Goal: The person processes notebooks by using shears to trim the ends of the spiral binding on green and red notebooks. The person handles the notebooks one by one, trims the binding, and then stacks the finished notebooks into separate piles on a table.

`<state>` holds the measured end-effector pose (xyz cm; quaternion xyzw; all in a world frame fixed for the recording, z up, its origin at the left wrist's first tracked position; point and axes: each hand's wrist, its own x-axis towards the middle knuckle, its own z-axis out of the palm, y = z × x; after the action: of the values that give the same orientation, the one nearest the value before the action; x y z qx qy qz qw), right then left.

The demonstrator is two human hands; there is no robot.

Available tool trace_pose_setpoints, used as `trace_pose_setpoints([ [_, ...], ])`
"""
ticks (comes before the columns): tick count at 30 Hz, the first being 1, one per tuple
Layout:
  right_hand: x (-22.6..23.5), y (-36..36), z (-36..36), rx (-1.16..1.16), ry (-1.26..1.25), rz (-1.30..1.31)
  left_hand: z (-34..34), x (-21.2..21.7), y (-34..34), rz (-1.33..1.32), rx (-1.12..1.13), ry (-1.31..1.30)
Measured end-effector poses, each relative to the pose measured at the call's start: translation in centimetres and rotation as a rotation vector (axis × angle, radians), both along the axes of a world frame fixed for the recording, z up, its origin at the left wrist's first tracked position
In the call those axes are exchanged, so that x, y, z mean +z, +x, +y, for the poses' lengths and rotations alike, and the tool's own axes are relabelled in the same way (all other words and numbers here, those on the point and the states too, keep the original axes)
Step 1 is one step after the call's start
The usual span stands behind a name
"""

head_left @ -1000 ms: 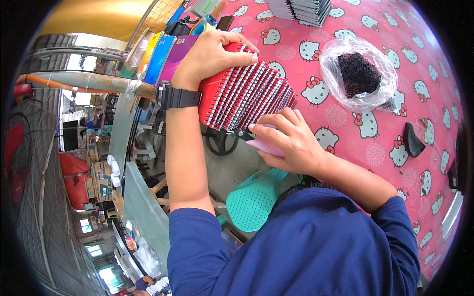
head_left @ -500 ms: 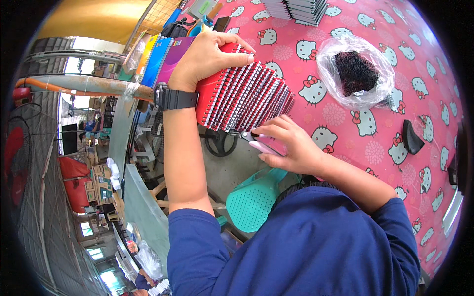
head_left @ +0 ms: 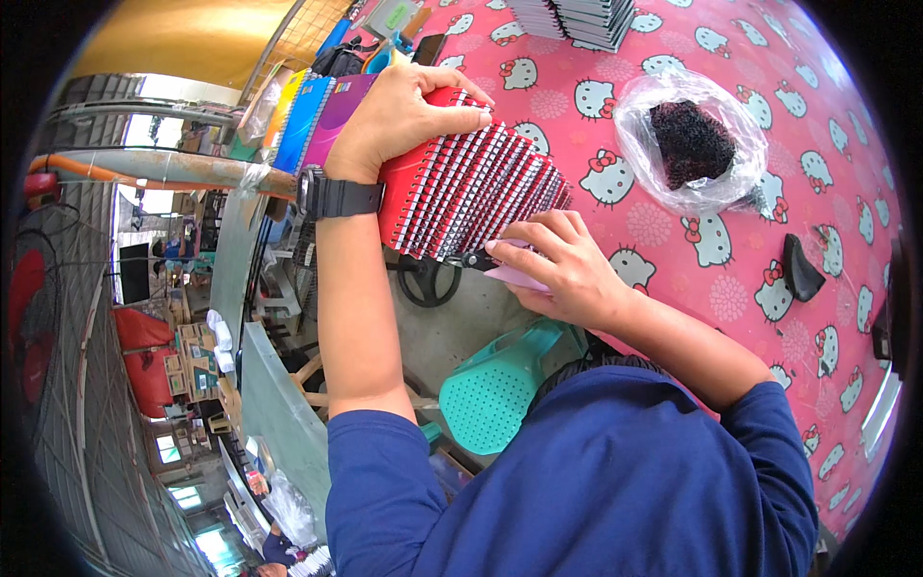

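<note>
My left hand [head_left: 409, 117], with a black watch at the wrist, is closed over the top of a fanned stack of red spiral notebooks [head_left: 471, 183]. Their black coil bindings lie in staggered rows. At the lower corner of the stack, my right hand [head_left: 569, 271] grips small pliers [head_left: 519, 278] with pale purple handles. The dark jaws sit at the lower ends of the coils; whether they pinch a wire is too small to tell.
A clear plastic bag [head_left: 630, 144] of black coils lies on the pink patterned tabletop [head_left: 716, 226]. Farther right is a black curved piece [head_left: 801, 269]. Notebook stacks [head_left: 586, 21] stand at the back. Purple and blue notebooks [head_left: 306, 111] lie left. Below the edge is a turquoise perforated seat [head_left: 490, 394].
My right fingers have closed in on the pliers, and the handles have come together. The notebooks and my left hand have barely moved.
</note>
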<state>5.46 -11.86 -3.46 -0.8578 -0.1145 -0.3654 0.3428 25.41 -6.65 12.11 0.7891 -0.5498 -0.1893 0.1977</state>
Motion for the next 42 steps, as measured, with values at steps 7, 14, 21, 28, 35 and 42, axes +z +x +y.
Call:
trace_pose_setpoints([
  [7, -0.2, 0.2, 0.4, -0.012, 0.019, -0.016, -0.2, 0.1, -0.2, -0.007, 0.028, 0.044],
  [14, -0.3, 0.4, 0.1, 0.06, 0.09, -0.017, -0.2, 0.0, 0.0, -0.045, 0.046, 0.037],
  [21, 1.6, 0.1, -0.5, 0.793, 1.231, 0.874, 0.0, -0.6, 0.1, -0.008, 0.031, -0.025],
  [28, 0.2, -1.1, 0.3, 0.044, 0.206, 0.161, -0.1, 0.1, 0.0, -0.017, 0.07, 0.051],
  [35, -0.3, 0.1, 0.2, 0.038, 0.114, 0.055, -0.1, 0.1, -0.2, -0.02, 0.058, 0.052],
  [42, -0.1, -0.6, 0.5, 0.159, 0.43, 0.299, -0.1, 0.2, -0.3, -0.022, 0.057, 0.056],
])
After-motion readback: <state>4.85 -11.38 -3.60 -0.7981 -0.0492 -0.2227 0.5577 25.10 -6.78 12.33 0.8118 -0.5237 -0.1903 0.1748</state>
